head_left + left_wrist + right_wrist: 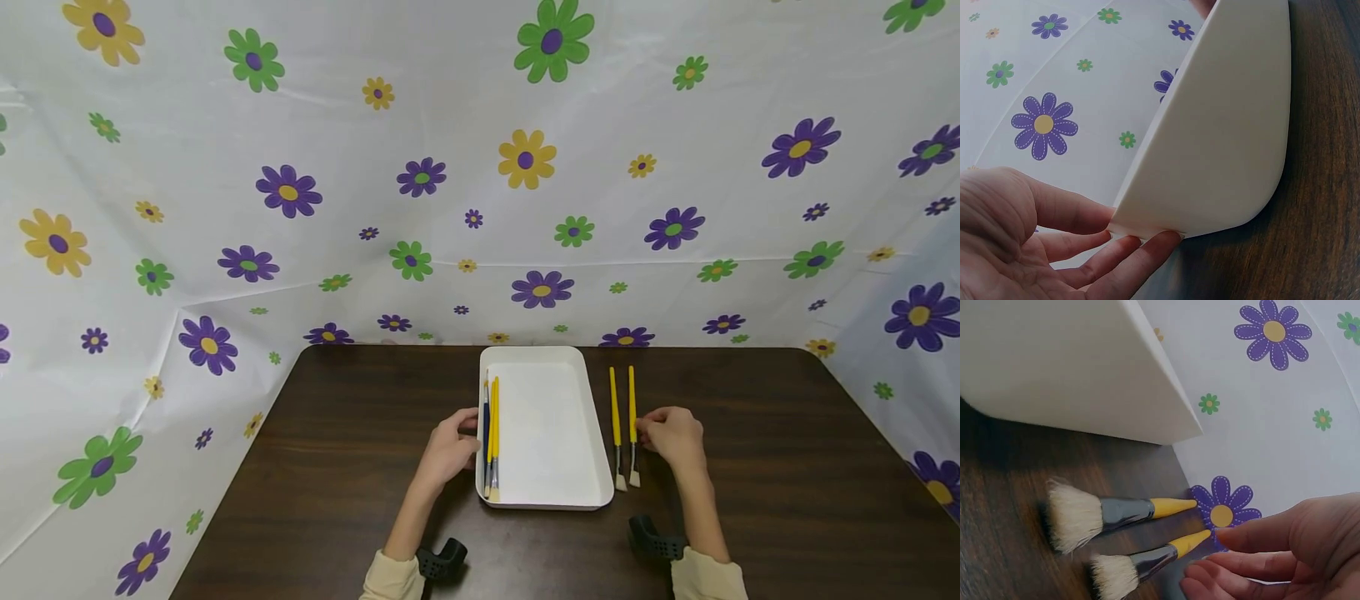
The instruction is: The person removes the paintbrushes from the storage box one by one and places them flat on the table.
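My left hand is at the left side of a white tray, with thumb and fingertips against the outside of its wall. In the left wrist view, the fingers are fairly straight at the rim. Two yellow-handled paintbrushes lie side by side, bristles toward me, right of the tray: a left paintbrush and a right paintbrush. Beside the right one's handle is my right hand, fingers loosely bent. Nothing shows between its thumb and fingers in the right wrist view; whether they touch the handle is unclear.
Along the tray's left inner wall lie a dark blue paintbrush and yellow paintbrushes. Everything stands on a dark wooden table. A flower-patterned white sheet hangs behind the table and at both sides.
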The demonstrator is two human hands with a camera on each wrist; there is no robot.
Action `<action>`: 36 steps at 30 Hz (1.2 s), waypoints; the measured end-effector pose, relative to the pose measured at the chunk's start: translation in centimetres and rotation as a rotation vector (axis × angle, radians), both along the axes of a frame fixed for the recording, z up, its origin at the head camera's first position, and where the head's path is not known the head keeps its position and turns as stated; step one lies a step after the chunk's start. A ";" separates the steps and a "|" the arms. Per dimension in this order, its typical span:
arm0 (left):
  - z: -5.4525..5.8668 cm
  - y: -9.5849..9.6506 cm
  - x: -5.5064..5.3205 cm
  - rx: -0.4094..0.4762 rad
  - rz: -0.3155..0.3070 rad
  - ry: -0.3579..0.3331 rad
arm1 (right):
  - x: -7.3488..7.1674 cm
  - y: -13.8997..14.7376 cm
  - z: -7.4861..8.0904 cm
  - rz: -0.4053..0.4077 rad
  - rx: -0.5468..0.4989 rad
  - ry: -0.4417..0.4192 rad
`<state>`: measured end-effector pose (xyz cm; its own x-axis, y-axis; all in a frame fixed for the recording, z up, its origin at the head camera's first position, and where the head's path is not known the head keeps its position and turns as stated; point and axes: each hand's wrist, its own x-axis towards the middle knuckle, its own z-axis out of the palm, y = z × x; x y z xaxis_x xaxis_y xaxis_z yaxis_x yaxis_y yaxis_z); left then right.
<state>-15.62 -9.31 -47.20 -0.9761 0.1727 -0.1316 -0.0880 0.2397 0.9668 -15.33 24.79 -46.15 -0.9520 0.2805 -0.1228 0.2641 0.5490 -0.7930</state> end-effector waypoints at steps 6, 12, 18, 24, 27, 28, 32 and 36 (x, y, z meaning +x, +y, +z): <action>0.0 0.0 0.1 -0.002 0.001 0.010 | 0.3 -1.4 1.3 -0.019 0.070 0.156; 0.0 0.0 0.0 0.006 0.002 0.013 | 0.3 -4.3 2.7 0.006 0.013 0.273; -0.2 0.0 -0.1 0.003 0.002 0.011 | 0.2 -6.2 3.1 0.049 -0.044 0.287; -0.2 0.0 -0.1 0.001 0.005 0.013 | 0.1 -6.6 3.0 0.066 -0.064 0.264; -0.2 0.0 -0.1 0.004 0.005 0.013 | 0.1 -7.0 3.0 0.068 -0.069 0.261; -0.2 0.0 -0.1 0.005 0.005 0.012 | 0.1 -7.1 3.0 0.070 -0.072 0.262; -0.2 0.0 -0.1 0.005 0.007 0.003 | 0.0 -7.9 2.8 0.083 -0.072 0.280; -0.2 0.0 -0.1 0.005 0.007 0.000 | 0.0 -9.3 2.3 0.105 -0.090 0.303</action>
<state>-15.71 -9.31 -47.37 -0.9773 0.1668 -0.1309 -0.0896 0.2347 0.9679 -15.33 15.52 -43.88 -0.9720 0.1803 0.1506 -0.0453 0.4850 -0.8733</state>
